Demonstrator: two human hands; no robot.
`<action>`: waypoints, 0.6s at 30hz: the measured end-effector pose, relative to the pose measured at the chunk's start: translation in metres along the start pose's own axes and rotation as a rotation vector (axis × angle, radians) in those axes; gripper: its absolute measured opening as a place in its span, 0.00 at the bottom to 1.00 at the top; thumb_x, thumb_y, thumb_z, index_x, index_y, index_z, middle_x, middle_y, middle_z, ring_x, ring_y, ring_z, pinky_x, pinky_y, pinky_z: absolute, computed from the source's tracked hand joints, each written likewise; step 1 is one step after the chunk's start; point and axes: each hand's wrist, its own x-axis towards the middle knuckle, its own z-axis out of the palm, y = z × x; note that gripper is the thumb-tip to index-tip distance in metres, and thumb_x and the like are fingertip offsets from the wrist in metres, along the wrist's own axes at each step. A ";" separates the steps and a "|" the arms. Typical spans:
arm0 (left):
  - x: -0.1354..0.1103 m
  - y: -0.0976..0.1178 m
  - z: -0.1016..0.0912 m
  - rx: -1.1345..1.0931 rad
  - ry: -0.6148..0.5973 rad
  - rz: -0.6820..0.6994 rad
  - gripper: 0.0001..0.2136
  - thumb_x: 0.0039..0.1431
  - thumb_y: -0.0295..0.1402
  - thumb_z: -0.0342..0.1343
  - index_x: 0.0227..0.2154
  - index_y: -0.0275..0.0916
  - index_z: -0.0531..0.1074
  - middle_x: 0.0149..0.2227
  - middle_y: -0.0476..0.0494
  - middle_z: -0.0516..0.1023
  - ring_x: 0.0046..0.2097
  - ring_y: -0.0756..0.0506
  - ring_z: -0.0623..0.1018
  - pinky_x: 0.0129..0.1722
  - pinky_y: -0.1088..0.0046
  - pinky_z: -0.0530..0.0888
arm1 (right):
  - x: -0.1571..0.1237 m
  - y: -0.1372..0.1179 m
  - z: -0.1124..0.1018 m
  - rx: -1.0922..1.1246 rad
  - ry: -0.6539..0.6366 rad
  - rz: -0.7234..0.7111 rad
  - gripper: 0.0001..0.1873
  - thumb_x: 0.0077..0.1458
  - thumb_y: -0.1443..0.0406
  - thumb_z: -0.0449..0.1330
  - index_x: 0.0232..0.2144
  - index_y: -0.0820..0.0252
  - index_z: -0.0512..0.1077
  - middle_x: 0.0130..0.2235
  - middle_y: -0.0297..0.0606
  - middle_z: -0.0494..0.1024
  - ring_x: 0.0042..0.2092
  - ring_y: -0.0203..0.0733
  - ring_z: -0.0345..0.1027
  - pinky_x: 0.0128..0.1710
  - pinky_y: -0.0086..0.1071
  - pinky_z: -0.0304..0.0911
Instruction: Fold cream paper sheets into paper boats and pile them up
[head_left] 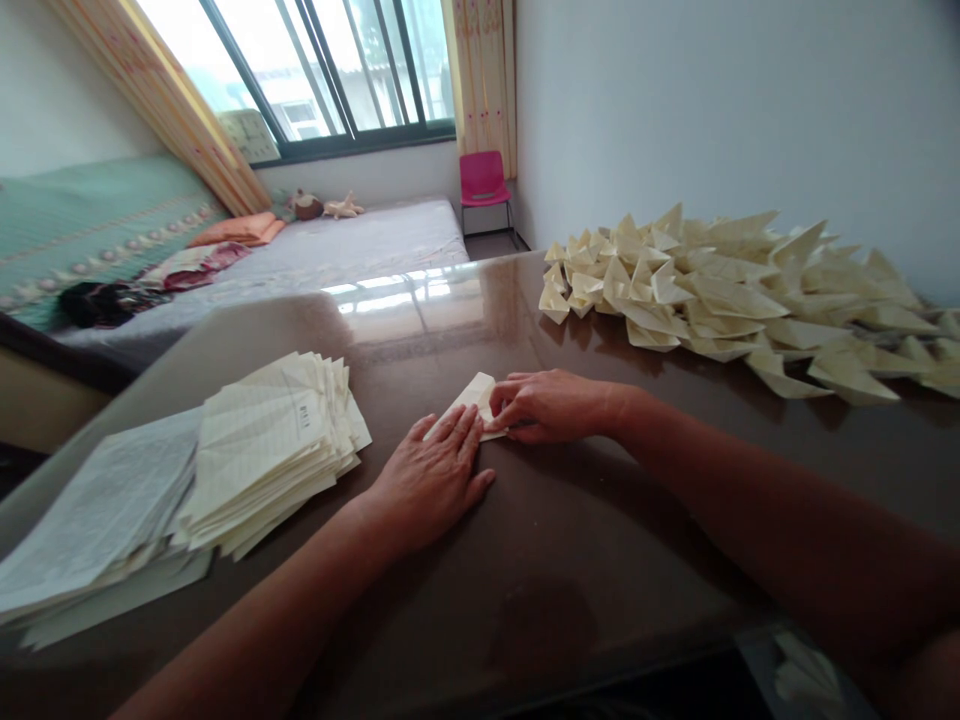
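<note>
A small folded sheet of cream paper (480, 386) lies on the brown table between my hands, partly covered by them. My left hand (439, 470) rests flat on its near left part, fingers stretched out and thumb apart. At the paper's right side, my right hand (536, 405) has its fingers curled and pinched together on the edge. The exact fold under the fingers is hidden.
A stack of creased cream sheets (262, 440) lies at left, overlapping a pile of printed greyish sheets (105, 510). Many folded paper boats (712, 285) are heaped at right by the wall. Beyond the glossy table (420, 340) stand a bed (375, 235) and a pink chair (482, 180).
</note>
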 end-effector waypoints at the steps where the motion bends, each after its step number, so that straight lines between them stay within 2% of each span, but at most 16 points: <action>1: 0.002 -0.001 -0.001 -0.001 0.005 -0.006 0.24 0.66 0.41 0.41 0.60 0.33 0.60 0.63 0.34 0.61 0.64 0.38 0.61 0.59 0.56 0.61 | 0.001 0.000 0.000 0.007 -0.001 0.010 0.13 0.57 0.63 0.58 0.44 0.48 0.76 0.46 0.36 0.75 0.47 0.42 0.65 0.38 0.30 0.59; 4: 0.008 -0.006 -0.003 -0.030 0.044 -0.013 0.19 0.66 0.36 0.41 0.55 0.40 0.67 0.60 0.42 0.67 0.61 0.41 0.66 0.57 0.59 0.64 | 0.005 -0.001 0.005 0.065 0.048 0.068 0.10 0.58 0.60 0.58 0.38 0.52 0.78 0.43 0.37 0.77 0.45 0.41 0.67 0.39 0.29 0.58; 8: 0.013 -0.012 -0.003 -0.118 0.104 -0.061 0.17 0.67 0.41 0.40 0.47 0.48 0.73 0.54 0.51 0.73 0.55 0.43 0.71 0.50 0.64 0.70 | 0.014 -0.002 0.017 0.203 0.141 0.209 0.12 0.56 0.55 0.59 0.33 0.55 0.78 0.38 0.36 0.77 0.40 0.39 0.68 0.36 0.28 0.56; 12: 0.014 -0.017 0.000 -0.213 0.143 -0.099 0.17 0.66 0.42 0.42 0.44 0.50 0.76 0.51 0.52 0.75 0.52 0.44 0.71 0.45 0.67 0.73 | 0.018 0.001 0.025 0.329 0.141 0.298 0.12 0.52 0.54 0.62 0.33 0.55 0.77 0.37 0.34 0.77 0.37 0.37 0.68 0.34 0.27 0.54; 18: 0.017 -0.027 0.008 -0.346 0.171 -0.119 0.13 0.63 0.42 0.47 0.42 0.50 0.75 0.50 0.51 0.74 0.52 0.43 0.70 0.48 0.65 0.72 | 0.018 0.005 0.024 0.370 0.108 0.321 0.08 0.50 0.60 0.64 0.33 0.55 0.77 0.35 0.33 0.77 0.35 0.35 0.67 0.34 0.27 0.56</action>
